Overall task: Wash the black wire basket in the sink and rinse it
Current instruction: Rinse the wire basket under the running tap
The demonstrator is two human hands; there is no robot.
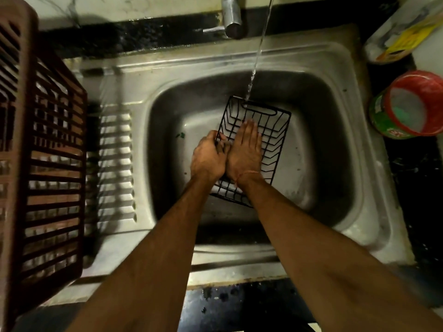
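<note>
Your two bare forearms reach down from the near edge into the steel sink (354,144). Your left hand (209,155) curls its fingers round the left rim of the black wire basket (271,140), gripping it, while your right hand (244,149) lies flat with straight fingers pressed on the wires inside. The basket sits tilted in the middle of the basin, its handle end pointing away from you. A stream of water (254,68) falls onto that far end. Beyond it, the tap (231,17) stands at the back of the sink. To the left, a brown plastic crate (48,164) rests beside the ribbed drainboard (115,168). On the dark tabletop (412,178) at right stands a red-rimmed tub (407,104).
</note>
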